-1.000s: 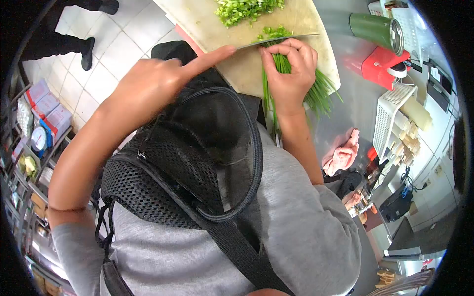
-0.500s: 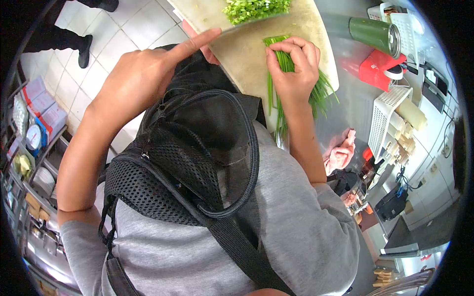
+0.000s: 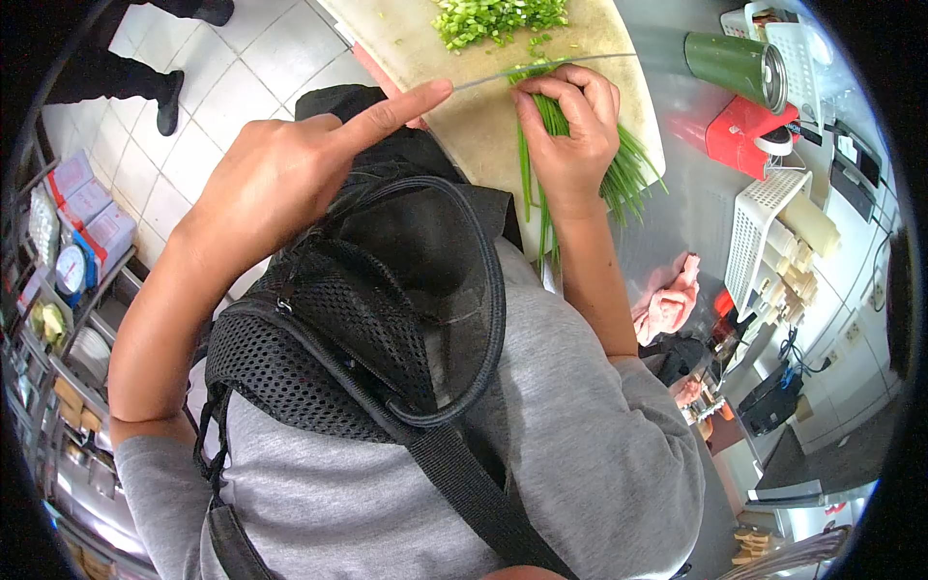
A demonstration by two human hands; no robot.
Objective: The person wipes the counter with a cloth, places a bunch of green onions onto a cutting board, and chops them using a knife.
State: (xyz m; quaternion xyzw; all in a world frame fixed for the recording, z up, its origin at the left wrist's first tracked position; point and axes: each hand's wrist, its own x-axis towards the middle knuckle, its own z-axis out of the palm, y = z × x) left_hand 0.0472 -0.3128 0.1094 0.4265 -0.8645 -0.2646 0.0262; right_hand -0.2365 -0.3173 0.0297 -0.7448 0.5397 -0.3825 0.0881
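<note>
Here, in the head view, a pale, stained cutting board [image 3: 474, 145] sits on a shiny metal counter [image 3: 686, 208]. A bunch of green stalks [image 3: 626, 174] lies on the board, its ends hanging past the near edge, and the right hand [image 3: 570, 130] pinches it with bent fingers. The left hand [image 3: 290, 169], at the board's left edge, grips a knife [image 3: 493, 76], forefinger stretched toward the blade, which crosses the bunch just beyond the right fingertips. Chopped greens [image 3: 498, 21] are heaped at the board's far end. Right of the board stand a green canister [image 3: 725, 66], a red box-like object [image 3: 739, 133] and a white basket [image 3: 759, 232] near a tiled wall; a pink cloth [image 3: 669, 300] lies nearer. Left of the board, pale tiled floor [image 3: 237, 92] shows another person's dark-clad legs [image 3: 116, 87], with loaded shelves [image 3: 72, 329] nearer the body.
</note>
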